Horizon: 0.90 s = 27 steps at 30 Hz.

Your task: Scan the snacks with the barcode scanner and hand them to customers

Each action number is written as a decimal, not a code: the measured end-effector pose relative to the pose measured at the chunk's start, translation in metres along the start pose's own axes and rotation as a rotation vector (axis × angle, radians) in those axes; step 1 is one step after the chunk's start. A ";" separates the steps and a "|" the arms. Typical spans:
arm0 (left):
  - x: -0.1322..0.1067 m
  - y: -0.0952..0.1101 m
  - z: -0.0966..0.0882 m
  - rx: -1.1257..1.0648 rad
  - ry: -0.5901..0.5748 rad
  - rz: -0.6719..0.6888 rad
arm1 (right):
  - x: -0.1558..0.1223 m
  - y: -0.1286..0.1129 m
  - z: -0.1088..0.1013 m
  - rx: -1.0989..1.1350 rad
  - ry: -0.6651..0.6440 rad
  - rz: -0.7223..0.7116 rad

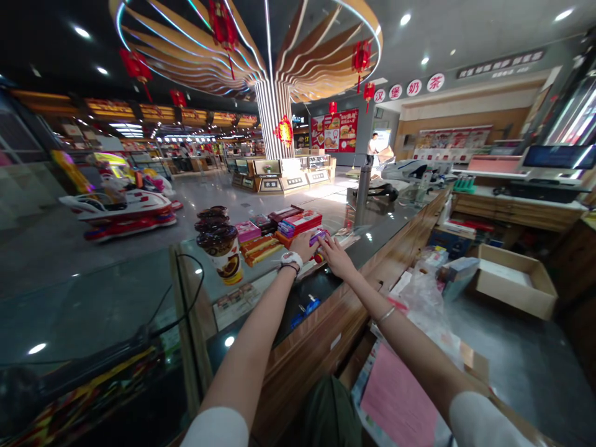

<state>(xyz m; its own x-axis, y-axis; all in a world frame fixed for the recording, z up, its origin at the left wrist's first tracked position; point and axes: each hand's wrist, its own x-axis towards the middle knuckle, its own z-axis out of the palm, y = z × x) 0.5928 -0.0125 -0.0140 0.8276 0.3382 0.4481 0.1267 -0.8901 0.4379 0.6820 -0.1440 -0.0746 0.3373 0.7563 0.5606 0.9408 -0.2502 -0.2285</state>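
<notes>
Both hands meet over a glass-topped counter, around a small purple snack packet. My left hand, with a white watch at the wrist, has its fingers closed on the packet's near left side. From the right, my right hand holds the packet with its fingertips; part of it is hidden. Just behind the left hand lie stacked red snack packs. Orange-yellow packs and a pink pack lie further left. Stacked cup-shaped tubs with dark lids stand at the left end.
Blue items show near the counter's front edge. A metal post stands at the far side. To the right are an open cardboard box, plastic bags and a monitor. A black cable hangs at left.
</notes>
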 end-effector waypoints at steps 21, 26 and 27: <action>-0.054 0.016 -0.005 0.159 0.033 -0.137 | -0.001 0.008 0.005 0.313 0.174 0.285; -0.055 0.014 -0.006 0.110 0.001 -0.172 | -0.003 0.006 0.001 0.345 0.196 0.281; -0.055 0.015 -0.007 0.109 0.004 -0.178 | -0.003 0.006 0.001 0.342 0.187 0.289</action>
<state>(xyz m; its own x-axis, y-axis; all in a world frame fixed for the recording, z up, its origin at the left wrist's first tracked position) 0.5455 -0.0423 -0.0271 0.7846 0.4945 0.3741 0.3298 -0.8437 0.4236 0.6866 -0.1475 -0.0781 0.6126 0.5561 0.5617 0.7538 -0.1972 -0.6268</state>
